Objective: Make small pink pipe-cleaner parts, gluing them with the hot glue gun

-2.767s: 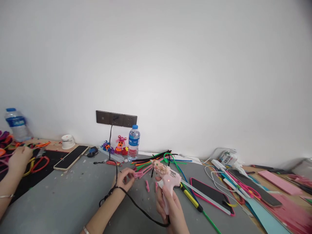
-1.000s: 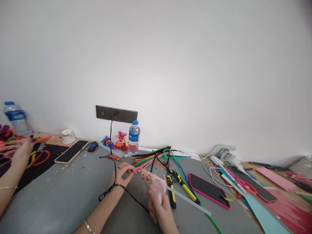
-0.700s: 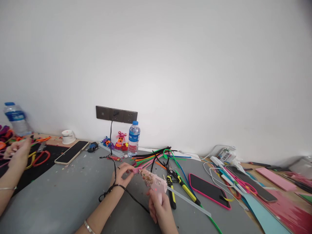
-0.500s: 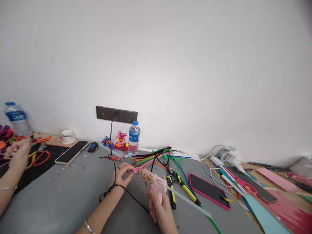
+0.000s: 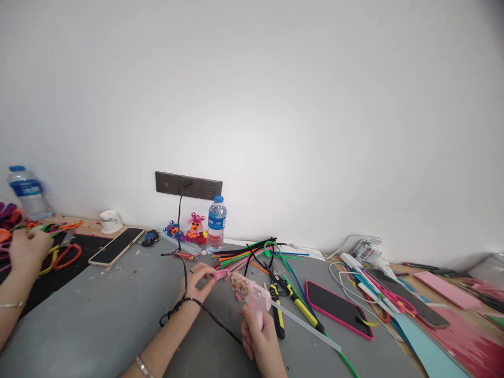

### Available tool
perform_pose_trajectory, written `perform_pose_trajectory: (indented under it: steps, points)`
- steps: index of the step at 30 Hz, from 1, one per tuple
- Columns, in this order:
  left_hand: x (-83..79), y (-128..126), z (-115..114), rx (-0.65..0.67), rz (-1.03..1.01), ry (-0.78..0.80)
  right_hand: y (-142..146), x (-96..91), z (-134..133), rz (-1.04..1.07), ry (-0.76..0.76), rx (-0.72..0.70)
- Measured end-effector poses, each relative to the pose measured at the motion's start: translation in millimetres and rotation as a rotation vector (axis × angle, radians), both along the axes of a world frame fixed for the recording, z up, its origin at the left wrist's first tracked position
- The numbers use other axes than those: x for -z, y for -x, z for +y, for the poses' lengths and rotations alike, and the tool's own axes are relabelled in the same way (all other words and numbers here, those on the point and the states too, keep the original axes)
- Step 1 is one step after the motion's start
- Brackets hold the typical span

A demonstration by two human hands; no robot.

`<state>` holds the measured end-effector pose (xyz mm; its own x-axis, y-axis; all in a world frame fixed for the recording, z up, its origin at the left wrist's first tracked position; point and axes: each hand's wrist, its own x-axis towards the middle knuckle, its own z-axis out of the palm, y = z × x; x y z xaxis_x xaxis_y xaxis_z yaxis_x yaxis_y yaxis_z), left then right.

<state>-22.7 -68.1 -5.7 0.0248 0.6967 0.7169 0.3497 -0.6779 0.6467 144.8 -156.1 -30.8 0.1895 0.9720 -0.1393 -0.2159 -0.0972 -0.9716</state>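
Note:
My right hand (image 5: 260,342) grips the handle of a pink hot glue gun (image 5: 252,297) whose red light is on. A clear glue stick (image 5: 311,329) sticks out of its back. The gun's nozzle points left at a small pink pipe-cleaner piece (image 5: 221,274) pinched in the fingers of my left hand (image 5: 198,282). The gun's black cord (image 5: 185,283) loops over my left wrist and runs up to the wall socket (image 5: 188,185). Both hands hover just above the grey mat (image 5: 98,320).
A pile of coloured pipe cleaners (image 5: 252,252), yellow-handled cutters (image 5: 289,299), a water bottle (image 5: 216,223) and small pipe-cleaner figures (image 5: 188,230) lie behind my hands. Phones (image 5: 338,308) and cables sit to the right. Another person's hand (image 5: 24,252) works at far left beside a phone (image 5: 117,245).
The glue gun's nozzle has drawn slightly back to the right from the pink piece. The other person's hand at the left has closed and shifted a little.

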Motion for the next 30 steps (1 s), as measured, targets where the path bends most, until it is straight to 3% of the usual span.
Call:
perform_pose_trajectory:
  steps: [14,21,24,27,30]
  points:
    - [4.7,0.9,4.3,-0.010,0.018,0.035,3.0,-7.3,5.0,-0.010,-0.005,0.003]
    - [2.4,2.0,5.3,0.049,0.025,0.092,-3.6,-24.6,10.9,0.218,-0.143,0.027]
    - [-0.8,0.2,1.8,0.079,0.023,0.200,-3.7,-46.3,11.1,0.296,-0.182,0.046]
    - [-6.0,-3.2,-4.6,0.069,-0.003,0.324,5.8,-83.7,9.9,0.246,-0.238,0.074]
    - [-11.5,-5.9,-11.0,0.096,-0.020,0.387,26.4,-123.6,13.2,0.110,-0.363,0.004]
